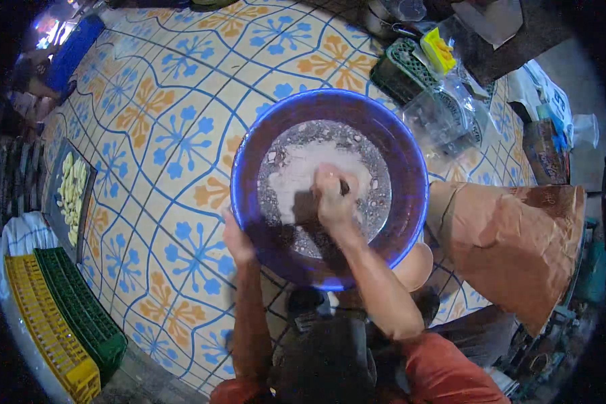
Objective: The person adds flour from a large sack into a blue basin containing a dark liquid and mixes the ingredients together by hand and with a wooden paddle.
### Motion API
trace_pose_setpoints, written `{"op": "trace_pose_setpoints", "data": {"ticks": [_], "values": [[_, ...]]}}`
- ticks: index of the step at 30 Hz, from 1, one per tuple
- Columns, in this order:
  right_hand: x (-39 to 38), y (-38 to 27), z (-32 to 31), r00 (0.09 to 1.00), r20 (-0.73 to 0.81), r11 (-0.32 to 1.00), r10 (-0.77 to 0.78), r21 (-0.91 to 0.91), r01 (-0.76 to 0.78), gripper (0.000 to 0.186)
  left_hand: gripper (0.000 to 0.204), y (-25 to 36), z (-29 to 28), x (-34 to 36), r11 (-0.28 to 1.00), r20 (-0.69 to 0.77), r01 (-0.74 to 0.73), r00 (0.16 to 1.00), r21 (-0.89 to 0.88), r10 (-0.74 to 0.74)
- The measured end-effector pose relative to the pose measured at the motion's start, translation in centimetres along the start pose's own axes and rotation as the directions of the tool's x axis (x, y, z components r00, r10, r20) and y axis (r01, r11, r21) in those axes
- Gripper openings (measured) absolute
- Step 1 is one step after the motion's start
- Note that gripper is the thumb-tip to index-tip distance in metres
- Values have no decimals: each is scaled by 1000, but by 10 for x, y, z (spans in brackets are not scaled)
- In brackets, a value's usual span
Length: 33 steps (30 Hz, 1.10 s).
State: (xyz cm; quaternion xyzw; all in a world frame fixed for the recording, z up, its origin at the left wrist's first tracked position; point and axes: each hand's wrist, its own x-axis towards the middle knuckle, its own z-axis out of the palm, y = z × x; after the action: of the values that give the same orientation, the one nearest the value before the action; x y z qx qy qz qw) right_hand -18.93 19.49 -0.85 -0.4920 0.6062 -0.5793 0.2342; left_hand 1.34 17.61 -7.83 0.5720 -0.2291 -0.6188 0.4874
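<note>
A deep blue basin [421, 202] stands in front of me, with dark, speckled liquid and a pale powdery or foamy mass [293, 172] in its middle. My right hand [334, 195] is down inside it at that mass, fingers curled in closed. A small dark spot shows at the fist; whether it is a tool or a gap I cannot make out. My left hand [238, 239] lies against the basin's outer left side, fingers stretched along the wall. Under the right rim, a pale round bowl [416, 266] is partly hidden by the basin and my forearm.
To the right lies a large brown paper sack [512, 236]. Clear plastic bags [444, 121] and a dark green crate [404, 71] sit at the far right. Leftward are a dark tray [87, 202] with pale pieces, a yellow crate [44, 316] and a green crate [81, 306]. Patterned tiles [182, 141] cover the floor.
</note>
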Motion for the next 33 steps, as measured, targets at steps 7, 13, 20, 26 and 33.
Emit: {"op": "trace_pose_setpoints", "data": {"ticks": [7,13,20,26,33], "values": [[-16,8,-108,873,-407,846,270,533,-13,37,54,21,41,-39,995,-97,-10,995,-97,0],[102,27,-30,948,-318,991,-5,122,46,22,55,14,41,-37,995,64,-91,994,-30,93],[-15,-45,2,938,215,962,-272,81,260,36,50,-6,5,-21,843,-28,-311,933,440,359],[23,-2,-92,759,-516,876,397,461,-145,42,45,1,25,-29,972,-11,-182,983,150,186],[36,-23,5,981,-132,974,-145,153,164,23,48,-1,16,-25,748,86,-418,894,515,440]]}}
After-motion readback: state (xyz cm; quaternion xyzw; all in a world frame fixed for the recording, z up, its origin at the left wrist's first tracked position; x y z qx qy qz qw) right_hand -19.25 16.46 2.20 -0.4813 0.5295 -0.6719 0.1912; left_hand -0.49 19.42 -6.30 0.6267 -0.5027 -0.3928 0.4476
